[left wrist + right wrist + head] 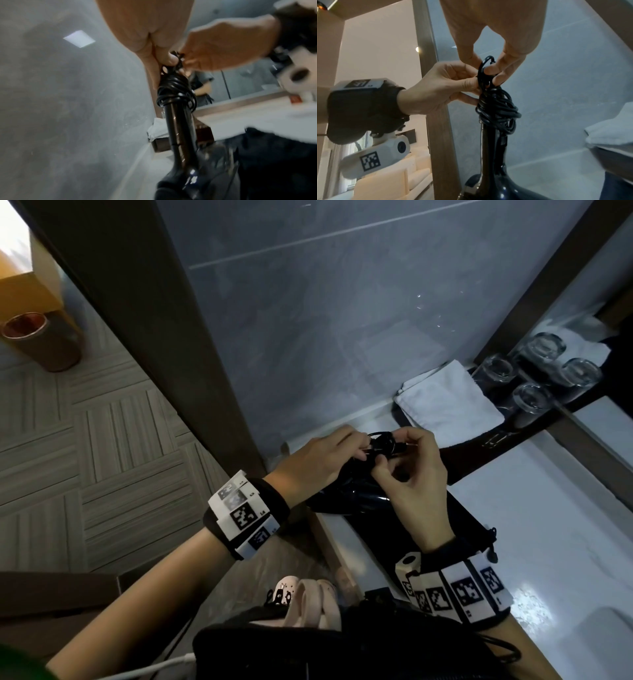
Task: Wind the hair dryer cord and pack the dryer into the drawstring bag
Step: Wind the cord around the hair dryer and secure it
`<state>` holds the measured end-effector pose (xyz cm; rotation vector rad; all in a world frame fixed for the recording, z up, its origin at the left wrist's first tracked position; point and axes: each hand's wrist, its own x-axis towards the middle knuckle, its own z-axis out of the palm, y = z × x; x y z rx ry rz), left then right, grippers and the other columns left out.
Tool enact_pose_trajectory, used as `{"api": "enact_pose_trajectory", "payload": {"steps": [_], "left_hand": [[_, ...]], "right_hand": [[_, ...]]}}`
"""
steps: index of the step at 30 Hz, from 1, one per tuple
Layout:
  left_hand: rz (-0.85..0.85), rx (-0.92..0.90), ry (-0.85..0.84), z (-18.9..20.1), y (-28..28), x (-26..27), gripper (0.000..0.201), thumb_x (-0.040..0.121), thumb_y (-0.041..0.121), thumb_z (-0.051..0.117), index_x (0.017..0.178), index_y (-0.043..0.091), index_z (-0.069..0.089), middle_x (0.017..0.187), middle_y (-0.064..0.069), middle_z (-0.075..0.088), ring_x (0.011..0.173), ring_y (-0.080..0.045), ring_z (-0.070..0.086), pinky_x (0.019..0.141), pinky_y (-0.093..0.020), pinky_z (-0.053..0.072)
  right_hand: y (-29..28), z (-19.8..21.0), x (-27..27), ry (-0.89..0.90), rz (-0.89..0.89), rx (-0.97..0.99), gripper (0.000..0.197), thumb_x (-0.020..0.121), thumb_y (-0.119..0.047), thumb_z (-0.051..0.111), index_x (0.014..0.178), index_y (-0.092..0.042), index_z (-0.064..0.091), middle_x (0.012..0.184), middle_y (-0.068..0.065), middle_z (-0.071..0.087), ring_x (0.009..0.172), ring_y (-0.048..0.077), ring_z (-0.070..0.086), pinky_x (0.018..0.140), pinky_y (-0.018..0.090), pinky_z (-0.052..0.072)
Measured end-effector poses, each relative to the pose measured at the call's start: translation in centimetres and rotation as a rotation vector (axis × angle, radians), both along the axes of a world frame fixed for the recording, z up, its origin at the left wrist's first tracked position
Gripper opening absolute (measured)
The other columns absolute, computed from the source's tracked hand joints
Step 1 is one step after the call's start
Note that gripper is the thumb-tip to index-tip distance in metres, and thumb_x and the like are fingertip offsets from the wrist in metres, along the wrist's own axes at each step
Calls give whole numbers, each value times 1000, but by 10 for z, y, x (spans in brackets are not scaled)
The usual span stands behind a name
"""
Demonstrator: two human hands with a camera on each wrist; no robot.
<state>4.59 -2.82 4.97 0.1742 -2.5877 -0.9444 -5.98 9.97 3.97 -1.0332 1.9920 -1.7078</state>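
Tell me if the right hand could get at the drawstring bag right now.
Probably not yet: the right hand pinches the cord wound on the hair dryer, which lies on the drawstring bag.

The only readable marks are on the white block bands with black-and-white square code patterns strapped around each wrist. On the left wrist band (pixel 241 513), at lower centre of the head view, a small "14" is printed beside one code square; the other small digits there are too blurred to read. The right wrist band (pixel 459 592), at lower right, carries code squares only, and nothing else in view bears legible writing.
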Motion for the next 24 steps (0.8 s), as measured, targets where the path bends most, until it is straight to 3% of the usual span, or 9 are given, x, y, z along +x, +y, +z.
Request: {"api": "enact_pose_trajectory", "payload": {"steps": [2, 6, 8, 11, 14, 17, 20, 22, 24], "left_hand": [[1, -40, -2, 0, -2, -1, 29, 80, -21, 47, 107, -12, 58, 103, -25, 61, 96, -28, 69, 75, -46, 57], [72, -73, -12, 3, -2, -4, 37, 94, 20, 34, 109, -6, 56, 98, -21, 63, 78, -39, 65, 67, -49, 54], [91, -54, -35, 4, -1, -3, 31, 95, 18, 37, 108, -4, 55, 94, -18, 61, 74, -37, 60, 67, -46, 49], [87, 65, -40, 1, -4, 0, 21, 93, 7, 43, 106, -5, 54, 98, -12, 57, 82, -25, 56, 74, -21, 43], [108, 197, -39, -5, -7, 6, 10, 90, -12, 46, 95, -5, 51, 113, -17, 58, 97, -16, 54, 82, -2, 37], [135, 458, 49, -8, -9, 7, 22, 90, -16, 41, 87, 6, 43, 115, -12, 59, 101, -8, 60, 88, -10, 46], [152, 526, 78, -16, -9, 8, 17, 91, -11, 48, 88, 6, 47, 115, -9, 60, 109, -13, 61, 94, -22, 47], [155, 620, 97, -25, -6, 11, 14, 90, -4, 56, 98, 3, 47, 122, -8, 56, 120, -14, 55, 99, -26, 45], [179, 782, 132, -35, -5, 16, 36, 85, 4, 66, 113, 13, 45, 131, -3, 50, 129, -10, 45, 101, -28, 44]], "right_hand": [[0, 0, 0, 10, 10, -8, 37, 79, 1, 65, 107, -15, 48, 103, 8, 55, 63, 12, 56, 65, 22, 49], [0, -2, 7, -32, -15, -62, 38, 80, 4, 61, 105, -23, 49, 103, 12, 55, 71, 12, 54, 67, 17, 46], [-2, -2, 7, 1, -30, -52, 35, 79, -1, 59, 105, -21, 49, 106, 10, 52, 74, 15, 55, 67, 18, 46], [-2, 0, -1, 117, -75, -26, 37, 77, -4, 61, 111, -16, 50, 116, 4, 37, 81, 10, 58, 73, 17, 49], [1, -1, -8, 50, -11, -23, 28, 82, -3, 65, 103, -20, 57, 103, -5, 57, 86, 5, 60, 77, 19, 49], [4, -2, -7, -48, 60, -26, 29, 86, 0, 61, 97, -26, 57, 89, -16, 66, 86, 3, 64, 78, 14, 48], [3, -3, -5, -35, 80, -8, 33, 89, -1, 58, 115, -20, 53, 102, -10, 61, 98, 4, 60, 84, 16, 47], [2, 0, -8, -44, 100, 12, 43, 90, -1, 57, 129, -17, 48, 113, -4, 56, 107, 6, 57, 89, 16, 47], [2, 4, -11, 16, 153, 48, 42, 91, -1, 54, 131, -15, 50, 117, -7, 56, 111, 7, 57, 92, 18, 47]]}}
